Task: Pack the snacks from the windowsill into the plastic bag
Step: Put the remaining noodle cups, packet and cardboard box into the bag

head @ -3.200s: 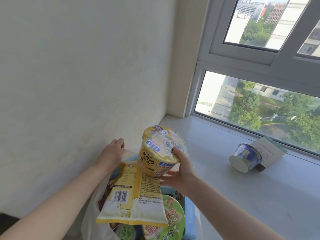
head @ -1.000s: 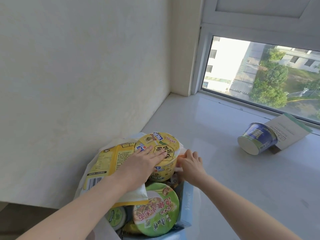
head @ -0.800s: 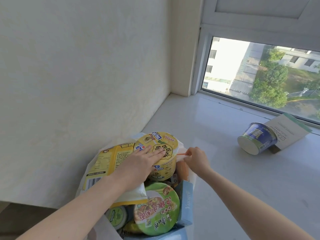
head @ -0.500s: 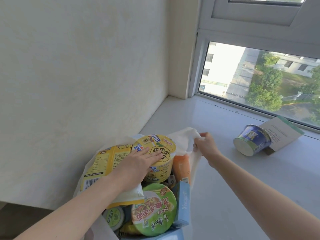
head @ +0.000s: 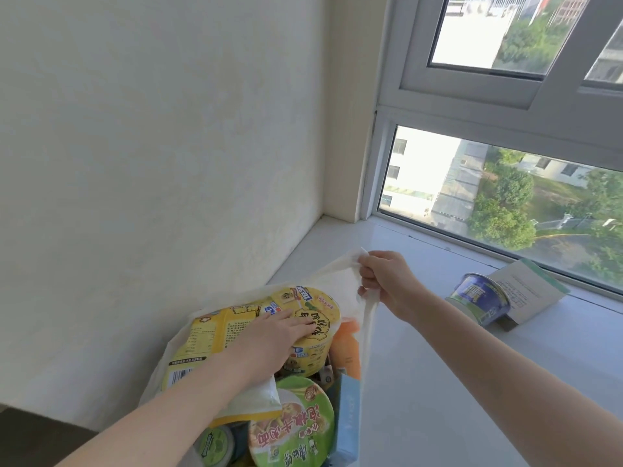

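Note:
A white plastic bag (head: 340, 274) stands at the windowsill's left end, full of snacks. A yellow noodle cup (head: 315, 335) sits on top of them. My left hand (head: 279, 335) rests flat on the cup's lid, fingers straight. My right hand (head: 387, 281) grips the bag's right handle and holds it up and to the right. Also in the bag are a yellow snack packet (head: 205, 342), a green noodle bowl (head: 293, 429), an orange pack (head: 347, 348) and a blue box (head: 349, 419). A blue noodle cup (head: 478, 301) lies on its side on the windowsill (head: 438, 382), to the right.
A white booklet with a green edge (head: 529, 291) leans by the blue cup against the window frame. A plain wall runs along the left. The window glass (head: 488, 203) is right behind the sill.
My right hand took the bag's handle and pulled it up and to the right. My left hand has stayed flat on the yellow cup, which was set into the bag earlier.

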